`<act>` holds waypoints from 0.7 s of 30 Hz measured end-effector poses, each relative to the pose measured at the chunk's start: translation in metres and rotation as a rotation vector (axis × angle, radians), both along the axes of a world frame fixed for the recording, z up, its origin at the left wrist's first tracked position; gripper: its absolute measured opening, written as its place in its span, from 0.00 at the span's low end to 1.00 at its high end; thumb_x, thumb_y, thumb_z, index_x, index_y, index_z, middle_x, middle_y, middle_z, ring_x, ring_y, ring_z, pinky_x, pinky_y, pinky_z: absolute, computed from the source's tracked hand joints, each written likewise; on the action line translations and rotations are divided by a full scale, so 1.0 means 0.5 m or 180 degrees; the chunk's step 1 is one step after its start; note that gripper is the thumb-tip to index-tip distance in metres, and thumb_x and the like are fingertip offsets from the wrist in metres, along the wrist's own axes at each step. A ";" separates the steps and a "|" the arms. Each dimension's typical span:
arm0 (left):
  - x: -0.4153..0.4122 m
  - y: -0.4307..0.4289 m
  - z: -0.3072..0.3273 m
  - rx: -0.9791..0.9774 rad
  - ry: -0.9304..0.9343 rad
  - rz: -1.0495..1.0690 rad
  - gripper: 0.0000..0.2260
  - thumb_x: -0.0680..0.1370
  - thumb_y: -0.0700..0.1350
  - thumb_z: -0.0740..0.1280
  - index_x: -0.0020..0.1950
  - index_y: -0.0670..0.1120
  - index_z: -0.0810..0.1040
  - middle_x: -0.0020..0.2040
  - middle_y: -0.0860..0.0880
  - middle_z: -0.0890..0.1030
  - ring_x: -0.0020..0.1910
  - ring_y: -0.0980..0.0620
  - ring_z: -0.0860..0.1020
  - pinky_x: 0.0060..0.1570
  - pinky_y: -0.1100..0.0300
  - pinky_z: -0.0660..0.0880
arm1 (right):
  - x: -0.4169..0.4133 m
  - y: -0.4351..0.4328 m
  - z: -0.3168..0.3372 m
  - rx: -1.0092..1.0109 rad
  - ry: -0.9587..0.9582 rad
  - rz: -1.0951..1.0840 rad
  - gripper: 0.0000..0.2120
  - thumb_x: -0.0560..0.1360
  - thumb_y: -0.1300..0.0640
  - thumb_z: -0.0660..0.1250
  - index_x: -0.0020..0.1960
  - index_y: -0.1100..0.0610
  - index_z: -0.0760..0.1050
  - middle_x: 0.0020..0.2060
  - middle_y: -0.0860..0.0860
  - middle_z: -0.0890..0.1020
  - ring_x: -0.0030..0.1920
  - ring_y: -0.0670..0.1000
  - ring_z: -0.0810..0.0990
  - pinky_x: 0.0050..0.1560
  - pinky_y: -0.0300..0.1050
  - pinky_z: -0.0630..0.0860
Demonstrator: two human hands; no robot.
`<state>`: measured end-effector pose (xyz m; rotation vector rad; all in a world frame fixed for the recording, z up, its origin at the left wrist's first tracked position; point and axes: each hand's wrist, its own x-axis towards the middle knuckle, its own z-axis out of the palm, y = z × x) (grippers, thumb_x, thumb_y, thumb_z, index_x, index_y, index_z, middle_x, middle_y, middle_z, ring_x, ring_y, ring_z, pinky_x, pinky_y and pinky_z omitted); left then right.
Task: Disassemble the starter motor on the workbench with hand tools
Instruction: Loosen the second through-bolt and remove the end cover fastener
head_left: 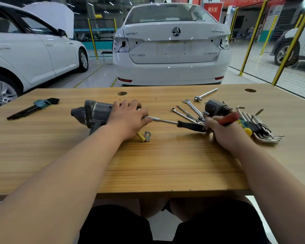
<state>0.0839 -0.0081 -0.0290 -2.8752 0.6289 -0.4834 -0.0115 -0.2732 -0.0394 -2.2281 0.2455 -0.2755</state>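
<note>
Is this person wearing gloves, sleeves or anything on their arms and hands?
No gloves: the left hand and right hand are bare. The left forearm and right forearm show no sleeve, watch or bracelet. No rings are visible.

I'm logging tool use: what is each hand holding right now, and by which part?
The right hand grips a nut driver by its handle. The left hand clasps the starter motor at the end nearest the driver.

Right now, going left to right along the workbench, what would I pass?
green hex key set → starter motor → left hand gripping it → driver → right hand on its handle → silver hex keys
</note>
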 end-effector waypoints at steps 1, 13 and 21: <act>0.000 0.000 0.000 0.0008 0.0001 0.0007 0.21 0.79 0.65 0.47 0.64 0.60 0.71 0.68 0.51 0.66 0.65 0.46 0.64 0.61 0.47 0.57 | -0.005 -0.003 -0.001 -0.0044 0.0025 0.0057 0.15 0.82 0.46 0.60 0.42 0.48 0.80 0.39 0.51 0.81 0.40 0.49 0.77 0.37 0.43 0.68; 0.005 0.002 -0.004 -0.0020 -0.0066 -0.0003 0.21 0.79 0.65 0.47 0.63 0.61 0.72 0.68 0.52 0.66 0.65 0.47 0.64 0.61 0.48 0.56 | 0.014 -0.007 0.008 -0.0119 0.0345 -0.0319 0.08 0.79 0.56 0.64 0.58 0.53 0.77 0.45 0.56 0.82 0.47 0.57 0.81 0.53 0.54 0.79; 0.004 0.001 -0.004 0.0008 -0.0042 -0.0003 0.21 0.79 0.65 0.47 0.64 0.61 0.72 0.68 0.52 0.66 0.66 0.48 0.63 0.62 0.48 0.56 | 0.022 -0.019 0.003 0.0214 0.0239 -0.0437 0.06 0.77 0.57 0.69 0.53 0.49 0.78 0.45 0.52 0.82 0.47 0.54 0.81 0.49 0.51 0.79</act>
